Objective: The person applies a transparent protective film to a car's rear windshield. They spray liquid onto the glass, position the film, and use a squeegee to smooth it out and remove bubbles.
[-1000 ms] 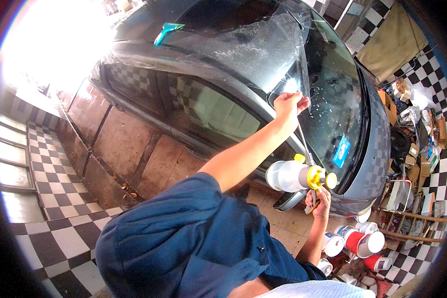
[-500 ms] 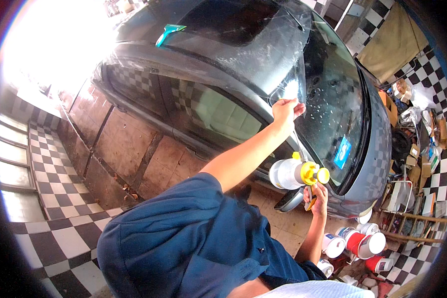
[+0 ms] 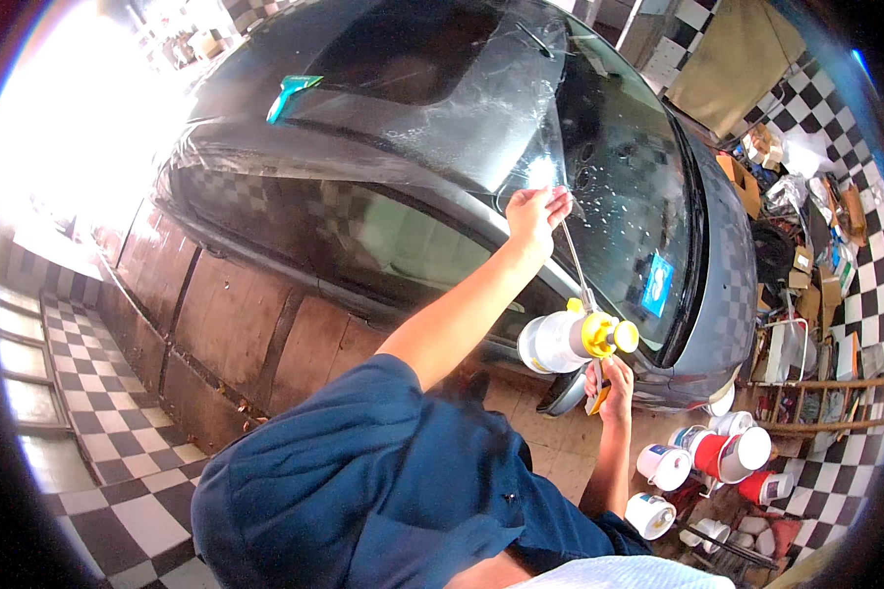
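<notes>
My left hand point(image 3: 537, 218) pinches the near corner of a clear film point(image 3: 452, 137) at the top corner of the windshield. This film lies over the roof of a dark grey car point(image 3: 363, 128) and looks wet and wrinkled in places. In my right hand point(image 3: 614, 388) is the handle of a pump sprayer point(image 3: 550, 344) with a white bottle and yellow cap. Its thin metal wand reaches up toward my left hand. A teal squeegee point(image 3: 290, 96) rests on the car roof, away from both hands. Water drops dot the windshield point(image 3: 609, 216).
White and red buckets point(image 3: 663, 466) stand on the floor at the lower right. Cardboard boxes point(image 3: 742, 185) and clutter line the checkered wall, by a wooden ladder point(image 3: 825, 427). The side mirror point(image 3: 563, 395) juts out below the sprayer. Strong light glares at upper left.
The view has shifted, so the car and squeegee sit further left in the picture. My left hand still holds the film corner, and the sprayer's wand now shows more fully.
</notes>
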`<state>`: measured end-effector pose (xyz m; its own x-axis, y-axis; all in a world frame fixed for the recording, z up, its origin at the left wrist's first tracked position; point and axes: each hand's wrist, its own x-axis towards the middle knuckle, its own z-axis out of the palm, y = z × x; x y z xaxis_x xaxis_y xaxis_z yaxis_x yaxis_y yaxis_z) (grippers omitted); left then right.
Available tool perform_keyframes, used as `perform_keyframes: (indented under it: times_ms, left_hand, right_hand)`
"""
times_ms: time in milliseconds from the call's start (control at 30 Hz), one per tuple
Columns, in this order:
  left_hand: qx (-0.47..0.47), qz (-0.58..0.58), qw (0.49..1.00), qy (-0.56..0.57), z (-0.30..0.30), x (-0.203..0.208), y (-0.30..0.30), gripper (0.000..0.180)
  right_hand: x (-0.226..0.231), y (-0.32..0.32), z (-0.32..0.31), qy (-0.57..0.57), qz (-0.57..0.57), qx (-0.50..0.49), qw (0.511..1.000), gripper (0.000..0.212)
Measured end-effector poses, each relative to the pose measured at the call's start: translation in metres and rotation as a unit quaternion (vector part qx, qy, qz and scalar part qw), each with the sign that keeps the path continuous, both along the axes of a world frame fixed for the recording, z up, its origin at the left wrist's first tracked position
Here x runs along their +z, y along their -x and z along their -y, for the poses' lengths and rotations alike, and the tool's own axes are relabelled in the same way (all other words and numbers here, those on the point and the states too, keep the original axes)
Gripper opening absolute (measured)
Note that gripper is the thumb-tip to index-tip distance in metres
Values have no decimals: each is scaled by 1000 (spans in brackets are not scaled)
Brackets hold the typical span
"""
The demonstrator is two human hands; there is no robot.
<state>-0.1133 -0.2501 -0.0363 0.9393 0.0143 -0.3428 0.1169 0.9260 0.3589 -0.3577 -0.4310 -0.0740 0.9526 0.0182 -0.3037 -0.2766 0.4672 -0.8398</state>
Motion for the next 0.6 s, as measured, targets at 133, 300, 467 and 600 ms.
perform_keyframes:
  times_ms: [133,300,467,600]
  left_hand:
    - [16,-9,1000,-4,2,0,0,18]
    - [21,17,1000,-1,4,7,-1,16]
    - [17,36,999,-32,2,34,-3,14]
    - [-3,84,996,-28,-4,48,-12,14]
  right_hand:
    - [6,-5,-3,31,9,-20,999,24]
    - [12,-6,-5,40,8,-23,999,23]
    - [8,-2,-22,20,-5,-38,999,23]
    - [18,-2,-43,-6,-6,-59,998,23]
